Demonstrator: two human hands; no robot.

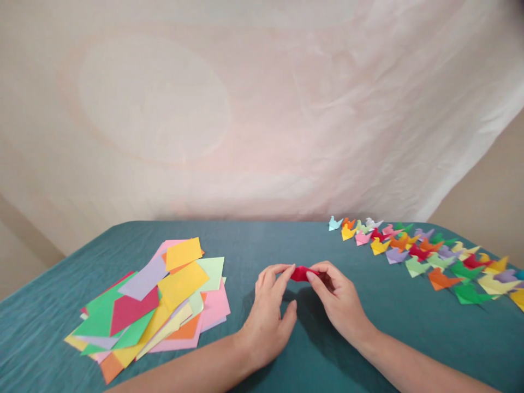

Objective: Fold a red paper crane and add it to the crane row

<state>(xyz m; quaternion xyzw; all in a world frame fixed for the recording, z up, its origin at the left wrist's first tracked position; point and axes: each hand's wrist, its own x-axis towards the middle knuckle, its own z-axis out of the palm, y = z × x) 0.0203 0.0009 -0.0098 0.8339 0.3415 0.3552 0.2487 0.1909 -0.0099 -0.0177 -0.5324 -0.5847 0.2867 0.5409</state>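
Just above the table, a small piece of folded red paper (301, 273) spans the gap between my two hands. My right hand (338, 297) pinches its right end between thumb and index finger, the other fingers curled behind. At the left end, the fingertips of my left hand (270, 308) close on the paper, while that thumb stands apart below. Much of the red piece is covered by fingers, so its full shape is hard to make out.
A loose pile of coloured paper sheets (184, 292) lies on the left of the green-blue tabletop (262, 240). On the right stand rows of small folded paper birds (442, 281) in many colours. A pale cloth (278, 109) hangs behind the table.
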